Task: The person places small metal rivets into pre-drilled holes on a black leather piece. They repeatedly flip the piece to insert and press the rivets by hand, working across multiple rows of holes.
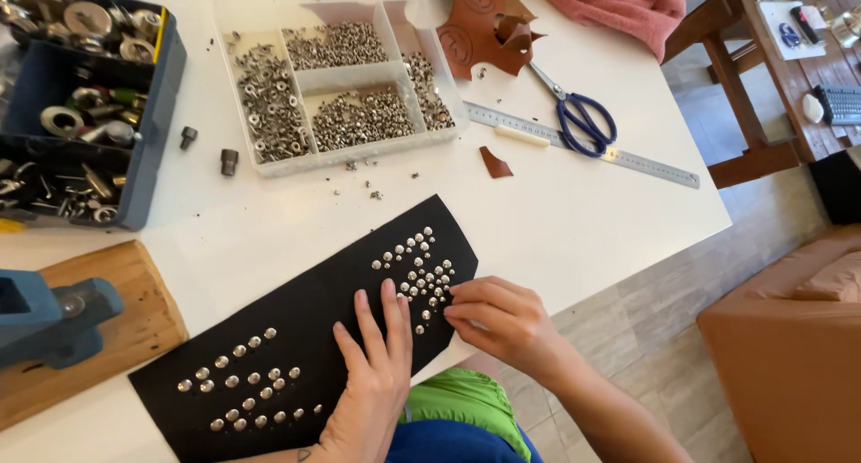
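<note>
My left hand (375,360) lies flat, fingers spread, pressing down on the black leather strip (305,337) that runs slantwise across the near edge of the white tabletop (556,221), its right end poking just past the edge. My right hand (498,318) is curled in tight, fingertips pinched at the cluster of silver studs (421,270) at the strip's right end — whether there's a stud between my fingertips I cannot tell, they hide it. A second patch of studs (247,378) sits toward the left end. This strip looks thin and floppy, light, likely to slide or buckle, so I judge the flat palm in the middle is the right way to pin it, while the studs are tiny, hard and slippery, fingertip work only. My left wrist comes in low from below, my right forearm angles in from the right. Behind, the clear compartment box (336,86) of rivets, a blue parts bin (85,104), purple-handled scissors (583,117) on a steel ruler (583,144), brown leather offcuts (484,28), and a blue press (45,315) on its wooden block (134,292).
</note>
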